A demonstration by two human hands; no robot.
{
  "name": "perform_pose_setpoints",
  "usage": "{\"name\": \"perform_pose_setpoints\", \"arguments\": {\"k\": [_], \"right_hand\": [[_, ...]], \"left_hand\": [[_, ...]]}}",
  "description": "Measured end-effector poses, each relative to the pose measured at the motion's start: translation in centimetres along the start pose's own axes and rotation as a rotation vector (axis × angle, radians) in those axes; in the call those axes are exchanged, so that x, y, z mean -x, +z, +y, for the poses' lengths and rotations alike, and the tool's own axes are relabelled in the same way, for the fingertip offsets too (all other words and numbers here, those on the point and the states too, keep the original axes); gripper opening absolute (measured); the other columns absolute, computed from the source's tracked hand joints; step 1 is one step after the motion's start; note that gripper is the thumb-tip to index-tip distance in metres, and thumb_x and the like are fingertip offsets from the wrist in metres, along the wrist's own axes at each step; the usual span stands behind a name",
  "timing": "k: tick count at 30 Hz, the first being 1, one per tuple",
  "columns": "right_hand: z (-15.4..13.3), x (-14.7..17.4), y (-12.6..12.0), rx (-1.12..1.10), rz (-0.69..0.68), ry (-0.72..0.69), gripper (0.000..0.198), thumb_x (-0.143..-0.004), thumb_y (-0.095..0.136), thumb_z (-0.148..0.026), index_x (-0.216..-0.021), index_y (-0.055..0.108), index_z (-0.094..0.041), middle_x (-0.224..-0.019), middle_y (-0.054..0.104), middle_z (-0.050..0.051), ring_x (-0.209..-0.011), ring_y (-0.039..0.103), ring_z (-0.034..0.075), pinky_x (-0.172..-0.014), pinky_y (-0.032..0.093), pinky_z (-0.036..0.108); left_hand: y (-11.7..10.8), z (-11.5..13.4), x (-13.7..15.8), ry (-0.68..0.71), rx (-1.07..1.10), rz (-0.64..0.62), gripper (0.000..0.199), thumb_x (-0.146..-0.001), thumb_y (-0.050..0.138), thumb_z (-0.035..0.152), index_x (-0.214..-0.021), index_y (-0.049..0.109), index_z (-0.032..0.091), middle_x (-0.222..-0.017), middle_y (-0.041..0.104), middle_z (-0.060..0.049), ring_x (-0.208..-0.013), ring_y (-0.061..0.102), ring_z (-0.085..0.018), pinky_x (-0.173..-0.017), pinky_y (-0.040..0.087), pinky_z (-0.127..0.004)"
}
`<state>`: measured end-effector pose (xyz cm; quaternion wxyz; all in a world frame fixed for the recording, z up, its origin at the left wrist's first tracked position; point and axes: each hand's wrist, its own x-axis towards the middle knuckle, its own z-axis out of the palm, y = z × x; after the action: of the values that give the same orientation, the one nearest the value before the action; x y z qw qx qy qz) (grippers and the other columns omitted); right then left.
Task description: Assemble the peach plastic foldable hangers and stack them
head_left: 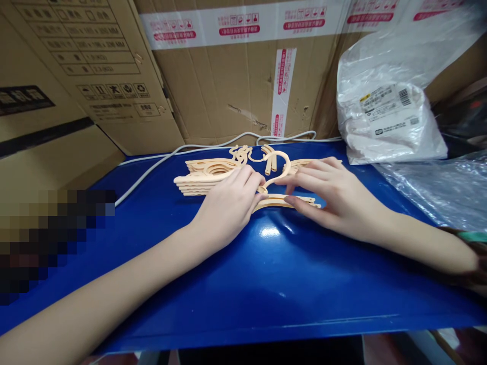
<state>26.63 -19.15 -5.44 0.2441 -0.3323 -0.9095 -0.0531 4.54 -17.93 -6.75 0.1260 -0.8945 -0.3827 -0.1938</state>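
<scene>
Hanger (274, 201), partly hidden, is clamped in the left grip (230, 203), the right grip (335, 195) parted.

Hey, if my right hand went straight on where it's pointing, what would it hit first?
Your right hand would likely meet the curved cream hook first, with your left hand beyond; exact depth is unclear here.

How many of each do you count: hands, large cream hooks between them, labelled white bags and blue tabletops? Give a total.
Hands: 2 (left hand, right hand)
Large cream hook: 1
Labelled white bag: 1
Blue tabletop: 1
Total: 5
</scene>
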Motion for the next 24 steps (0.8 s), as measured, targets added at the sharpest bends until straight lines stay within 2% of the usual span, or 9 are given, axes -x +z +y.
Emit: {"name": "perform_pose_setpoints", "arguments": {"k": [2, 5, 9, 16, 20, 24], "right_hand": [[0.0, 0.1, 0.4, -0.097, -0.013, 0.031, 0.032, -0.095, 0.049, -0.030, -0.125, 0.058, -0.024, -0.110, 0.068, 0.008, -0.111, 0.056, 0.027, -0.096, 0.038, 0.045], [0.1, 0.1, 0.7, -0.250, -0.010, 0.098, 0.035, -0.095, 0.049, -0.031, -0.129, 0.057, -0.024, -0.119, 0.064, 0.010, -0.114, 0.055, 0.026, -0.096, 0.041, 0.042], [0.2, 0.0, 0.9, -0.423, -0.040, 0.158, 0.028, -0.095, 0.051, -0.031, -0.118, 0.065, -0.024, -0.109, 0.069, 0.006, -0.104, 0.062, 0.023, -0.090, 0.045, 0.037], [0.0, -0.3, 0.9, -0.577, -0.054, 0.225, 0.020, -0.092, 0.054, -0.029, -0.102, 0.071, -0.026, -0.097, 0.073, 0.000, -0.089, 0.066, 0.019, -0.081, 0.049, 0.033], [-0.1, -0.4, 1.0, -0.632, -0.058, 0.288, 0.017, -0.091, 0.055, -0.030, -0.097, 0.071, -0.026, -0.096, 0.074, 0.000, -0.089, 0.066, 0.019, -0.083, 0.049, 0.034], [0.2, -0.3, 1.2, -0.646, -0.035, 0.316, 0.018, -0.091, 0.057, -0.033, -0.096, 0.071, -0.023, -0.094, 0.074, 0.000, -0.087, 0.065, 0.018, -0.083, 0.049, 0.032]], "left_hand": [[-0.1, 0.1, 0.0, 0.025, 0.018, 0.021, 0.016, -0.098, 0.046, 0.023, -0.101, 0.057, 0.012, -0.099, 0.061, -0.008, -0.093, 0.058, -0.023, -0.081, 0.046, -0.034], [-0.3, 0.2, 0.1, 0.069, 0.061, 0.016, 0.015, -0.098, 0.049, 0.026, -0.096, 0.057, 0.014, -0.096, 0.061, -0.005, -0.088, 0.059, -0.021, -0.076, 0.045, -0.031], [-0.6, 0.3, 0.2, 0.160, 0.093, -0.014, 0.023, -0.098, 0.050, 0.036, -0.089, 0.059, 0.016, -0.089, 0.063, -0.003, -0.079, 0.058, -0.017, -0.069, 0.042, -0.028], [-0.5, 0.5, 0.4, 0.250, 0.054, 0.043, 0.026, -0.098, 0.050, 0.039, -0.087, 0.062, 0.019, -0.085, 0.066, 0.001, -0.076, 0.059, -0.014, -0.066, 0.040, -0.026], [-0.6, 0.5, 0.4, 0.258, 0.001, 0.056, 0.027, -0.097, 0.052, 0.041, -0.087, 0.063, 0.019, -0.083, 0.066, 0.001, -0.074, 0.059, -0.014, -0.063, 0.039, -0.027], [-0.8, 0.3, 0.4, 0.198, -0.055, 0.009, 0.033, -0.092, 0.056, 0.050, -0.089, 0.061, 0.018, -0.084, 0.065, -0.001, -0.077, 0.060, -0.018, -0.062, 0.039, -0.029]]}}
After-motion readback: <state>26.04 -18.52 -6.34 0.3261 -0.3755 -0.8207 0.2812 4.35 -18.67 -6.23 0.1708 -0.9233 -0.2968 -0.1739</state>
